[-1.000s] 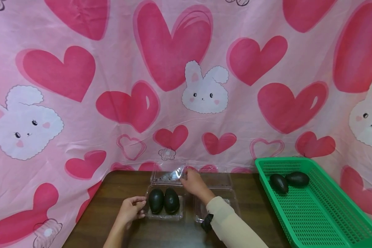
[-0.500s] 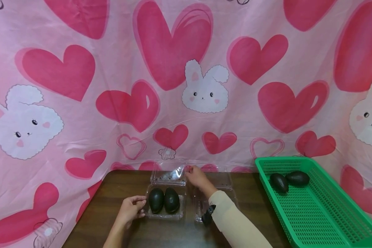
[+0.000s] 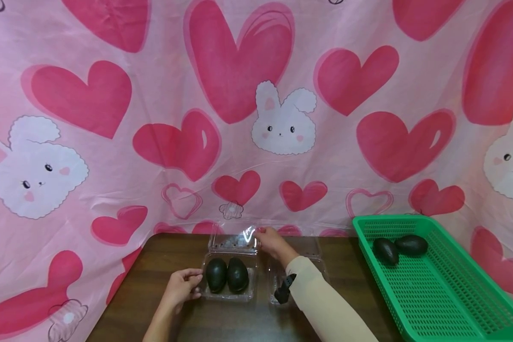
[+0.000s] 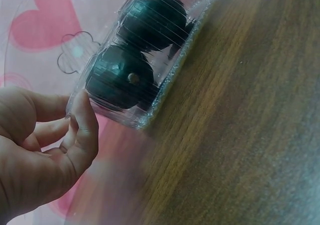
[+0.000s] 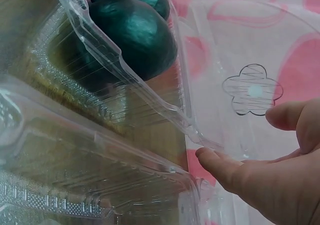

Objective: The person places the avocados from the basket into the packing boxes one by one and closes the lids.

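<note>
Two dark avocados point(image 3: 238, 275) lie side by side in a clear plastic clamshell container point(image 3: 228, 297) on the table. Its hinged lid point(image 3: 232, 242) stands raised at the back. My left hand point(image 3: 181, 287) pinches the container's left rim between thumb and finger; the left wrist view shows the fingertips on that corner point(image 4: 75, 102). At the lid's right edge is my right hand point(image 3: 273, 244), its fingertips right at the clear plastic. In the right wrist view its thumb and finger point(image 5: 220, 167) are spread apart, fairly straight.
A second clear clamshell point(image 3: 275, 282), with its lid up, stands to the right, partly behind my right forearm. At the far right, a green plastic basket point(image 3: 436, 294) holds two more avocados point(image 3: 412, 245). A pink heart-print cloth point(image 3: 333, 166) hangs behind the brown table point(image 3: 166, 251).
My right hand has shifted slightly right and up, from over the lid to its right edge. The left hand keeps its place on the container, and the avocados have not moved.
</note>
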The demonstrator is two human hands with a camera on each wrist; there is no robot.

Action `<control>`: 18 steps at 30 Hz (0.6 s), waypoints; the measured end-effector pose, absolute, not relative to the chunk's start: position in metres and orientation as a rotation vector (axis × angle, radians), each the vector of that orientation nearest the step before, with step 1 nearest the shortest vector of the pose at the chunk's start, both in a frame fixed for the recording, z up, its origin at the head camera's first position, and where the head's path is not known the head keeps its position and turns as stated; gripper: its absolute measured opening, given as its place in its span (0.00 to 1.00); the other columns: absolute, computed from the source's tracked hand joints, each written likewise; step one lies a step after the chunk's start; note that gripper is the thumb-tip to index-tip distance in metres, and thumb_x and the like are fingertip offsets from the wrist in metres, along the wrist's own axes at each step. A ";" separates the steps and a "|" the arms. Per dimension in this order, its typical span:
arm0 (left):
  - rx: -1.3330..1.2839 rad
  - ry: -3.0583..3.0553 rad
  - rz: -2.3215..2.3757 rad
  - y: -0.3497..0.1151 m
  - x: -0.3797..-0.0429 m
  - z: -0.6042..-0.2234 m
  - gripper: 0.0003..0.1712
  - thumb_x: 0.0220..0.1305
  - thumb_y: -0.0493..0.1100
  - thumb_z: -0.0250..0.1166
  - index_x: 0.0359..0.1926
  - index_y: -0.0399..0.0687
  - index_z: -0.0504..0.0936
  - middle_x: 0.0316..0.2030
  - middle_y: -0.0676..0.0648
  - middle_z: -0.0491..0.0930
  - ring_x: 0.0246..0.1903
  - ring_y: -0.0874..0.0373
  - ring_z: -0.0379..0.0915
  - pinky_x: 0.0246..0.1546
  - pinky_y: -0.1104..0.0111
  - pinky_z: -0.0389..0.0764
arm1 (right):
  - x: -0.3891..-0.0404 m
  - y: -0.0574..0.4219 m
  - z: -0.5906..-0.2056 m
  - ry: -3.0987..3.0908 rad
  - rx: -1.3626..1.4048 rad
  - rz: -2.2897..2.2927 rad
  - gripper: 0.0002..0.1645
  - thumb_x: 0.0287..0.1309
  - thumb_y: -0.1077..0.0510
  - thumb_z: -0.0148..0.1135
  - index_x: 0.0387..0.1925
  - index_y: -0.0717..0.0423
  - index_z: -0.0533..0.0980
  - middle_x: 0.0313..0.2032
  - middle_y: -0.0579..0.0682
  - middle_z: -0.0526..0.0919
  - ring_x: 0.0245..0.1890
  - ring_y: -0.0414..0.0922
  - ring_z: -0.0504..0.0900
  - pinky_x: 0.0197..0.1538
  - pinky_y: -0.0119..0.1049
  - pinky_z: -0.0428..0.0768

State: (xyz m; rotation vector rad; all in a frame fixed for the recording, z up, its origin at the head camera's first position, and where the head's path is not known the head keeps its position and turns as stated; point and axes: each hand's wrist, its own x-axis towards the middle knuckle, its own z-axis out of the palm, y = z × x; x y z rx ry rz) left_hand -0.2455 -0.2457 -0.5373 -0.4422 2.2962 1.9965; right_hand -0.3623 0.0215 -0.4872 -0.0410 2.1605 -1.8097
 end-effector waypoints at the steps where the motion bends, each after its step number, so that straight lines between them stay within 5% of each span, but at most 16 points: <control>1: -0.441 2.295 1.999 -0.246 -0.245 -0.537 0.14 0.66 0.32 0.59 0.51 0.28 0.78 0.31 0.44 0.75 0.22 0.58 0.69 0.22 0.66 0.83 | -0.362 0.021 -0.486 2.151 -0.044 -1.818 0.23 0.68 0.60 0.50 0.57 0.75 0.66 0.51 0.67 0.73 0.53 0.60 0.75 0.59 0.53 0.78; 10: -0.435 2.296 2.016 -0.245 -0.245 -0.536 0.14 0.66 0.32 0.59 0.49 0.27 0.78 0.29 0.45 0.74 0.21 0.58 0.69 0.20 0.67 0.82 | -0.359 0.023 -0.479 2.169 -0.075 -1.856 0.24 0.66 0.63 0.50 0.59 0.74 0.65 0.49 0.67 0.74 0.42 0.51 0.76 0.53 0.52 0.80; 18: -0.430 2.295 2.019 -0.245 -0.246 -0.536 0.14 0.65 0.31 0.59 0.49 0.27 0.78 0.28 0.46 0.74 0.21 0.59 0.69 0.20 0.68 0.82 | -0.356 0.025 -0.470 2.186 -0.128 -1.841 0.34 0.65 0.60 0.53 0.67 0.72 0.57 0.61 0.71 0.70 0.54 0.62 0.76 0.61 0.59 0.74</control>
